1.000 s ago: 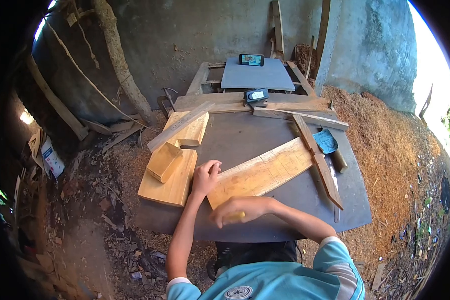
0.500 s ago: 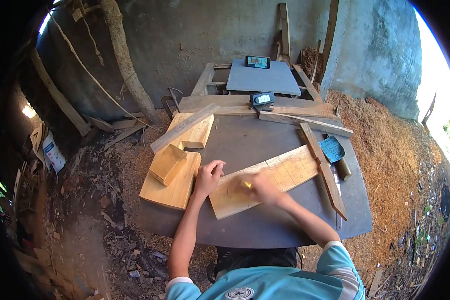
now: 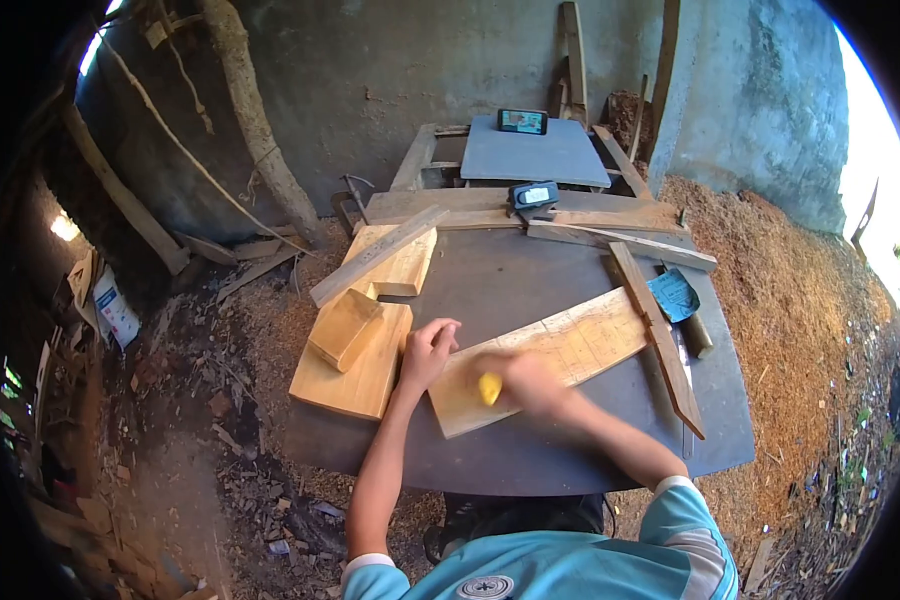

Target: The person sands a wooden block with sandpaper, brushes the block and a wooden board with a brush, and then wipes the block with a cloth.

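A pale wooden board (image 3: 580, 345) with pencil-like lines across it lies slanted on the dark table. Over its left part, my right hand (image 3: 536, 385) is smeared by motion, closed around a small yellow object (image 3: 489, 388) whose kind I cannot make out. My left hand (image 3: 429, 350) rests by the board's upper left corner, its fingers curled in with nothing visible in them. Just left of it lie a thick light wood block (image 3: 355, 385) and, on top of that, a smaller wooden block (image 3: 346, 330).
A dark wooden strip (image 3: 660, 345) crosses the board's right end. Beside it are a blue sheet (image 3: 674, 295) and a metal ruler-like blade (image 3: 684, 370). More strips (image 3: 620, 245) and a black device (image 3: 533, 196) lie at the back. A phone (image 3: 522, 121) stands on a grey panel (image 3: 535, 160).
My right hand has shifted slightly over the board, and more of the yellow object shows now. The left hand stays in place. The whole view has moved a little.
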`<state>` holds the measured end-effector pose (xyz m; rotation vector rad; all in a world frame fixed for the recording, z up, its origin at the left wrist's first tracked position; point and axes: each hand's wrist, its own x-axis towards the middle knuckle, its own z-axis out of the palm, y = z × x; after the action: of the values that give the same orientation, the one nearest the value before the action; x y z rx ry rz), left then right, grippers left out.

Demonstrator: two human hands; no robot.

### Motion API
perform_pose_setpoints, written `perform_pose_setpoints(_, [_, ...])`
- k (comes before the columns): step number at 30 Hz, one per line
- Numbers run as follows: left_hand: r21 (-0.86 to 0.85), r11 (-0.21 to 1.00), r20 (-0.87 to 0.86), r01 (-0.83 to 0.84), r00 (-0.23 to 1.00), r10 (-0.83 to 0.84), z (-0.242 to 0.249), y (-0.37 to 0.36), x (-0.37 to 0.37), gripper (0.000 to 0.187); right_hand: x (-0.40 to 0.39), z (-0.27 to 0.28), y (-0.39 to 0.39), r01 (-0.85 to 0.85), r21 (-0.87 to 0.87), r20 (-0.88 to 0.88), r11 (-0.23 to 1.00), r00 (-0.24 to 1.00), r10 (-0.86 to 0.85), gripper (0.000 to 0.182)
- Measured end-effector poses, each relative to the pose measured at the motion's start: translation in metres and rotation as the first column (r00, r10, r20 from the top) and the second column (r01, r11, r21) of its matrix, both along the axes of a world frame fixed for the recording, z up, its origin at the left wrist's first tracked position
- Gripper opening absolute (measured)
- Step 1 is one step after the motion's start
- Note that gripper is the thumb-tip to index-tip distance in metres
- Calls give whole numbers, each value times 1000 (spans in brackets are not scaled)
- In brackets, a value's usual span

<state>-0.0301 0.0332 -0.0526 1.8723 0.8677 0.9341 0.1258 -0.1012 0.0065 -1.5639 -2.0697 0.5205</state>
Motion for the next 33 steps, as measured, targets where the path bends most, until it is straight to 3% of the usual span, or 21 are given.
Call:
perform_pose_setpoints(1, [19,1000,-17,-3,1000,3,3,-2,0,21,-17,-13,0,-216,109,-179,970,956,233,33])
perform_pose_setpoints(2, [22,1000,-28,-4,1000,4,4,-2,-1,21,-35,-6,-4,-359,267,-384,894,812,440,31])
perform_pose_setpoints(3, [27,1000,-42,-6,999,7,4,-3,-2,21,-44,-7,-9,-389,196,-451,900,779,435,24])
perform_pose_setpoints(5, [39,999,-40,-9,999,10,3,-2,-2,21,-30,-6,-1,-356,291,-458,888,763,456,15])
perform_pose_setpoints(7, [43,999,-57,-17,998,20,6,-6,-2,21,15,-27,20,-126,158,-355,979,918,176,10])
perform_pose_setpoints(9, [78,997,-82,15,997,-8,6,-6,-3,20,52,-23,32,238,203,-489,950,865,-113,11])
perform_pose_setpoints(11, [192,980,-153,57,988,-28,12,-7,-4,22,90,-34,35,387,263,-362,884,889,-281,13])
perform_pose_setpoints(15, [495,844,-315,205,948,-46,45,-34,-2,47,81,-23,24,310,203,-451,929,871,-193,20])
perform_pose_setpoints(17, [447,829,-239,337,937,-253,49,-49,9,68,67,-30,27,102,346,-339,933,941,23,22])
perform_pose_setpoints(18, [490,770,-106,409,904,-413,38,-49,20,79,55,-24,21,-33,266,-341,963,932,126,22])
perform_pose_setpoints(19, [195,828,71,526,835,-546,35,-61,26,90,45,-24,20,-166,191,-341,967,913,224,22])
perform_pose_setpoints(21, [55,807,142,588,796,-589,24,-63,23,93,30,-50,18,-52,94,-608,994,787,99,21])
perform_pose_setpoints(23, [122,890,46,440,893,-448,16,-69,17,91,33,-48,20,-113,98,-650,989,745,150,22])
perform_pose_setpoints(24, [126,917,-73,379,925,-372,17,-72,16,82,45,-57,20,-105,25,-650,994,754,95,25])
perform_pose_setpoints(25, [112,920,-106,376,925,-365,20,-73,14,78,41,-55,20,-114,110,-672,987,723,158,29])
perform_pose_setpoints(27, [87,925,-166,370,921,-353,23,-75,12,72,46,-56,19,-176,58,-668,983,725,169,29])
perform_pose_setpoints(28, [170,928,-105,331,943,-317,18,-74,13,66,44,-54,21,-184,89,-658,979,727,197,28])
perform_pose_setpoints(30, [279,916,-214,290,948,-235,10,-59,17,67,39,-51,22,-195,142,-639,971,731,240,30])
perform_pose_setpoints(31, [332,902,-269,277,944,-191,15,-52,17,68,34,-47,21,-167,102,-704,981,685,190,32])
perform_pose_setpoints(33, [282,936,-387,211,918,-90,19,-48,20,57,29,-40,17,-121,6,-808,993,584,77,38])
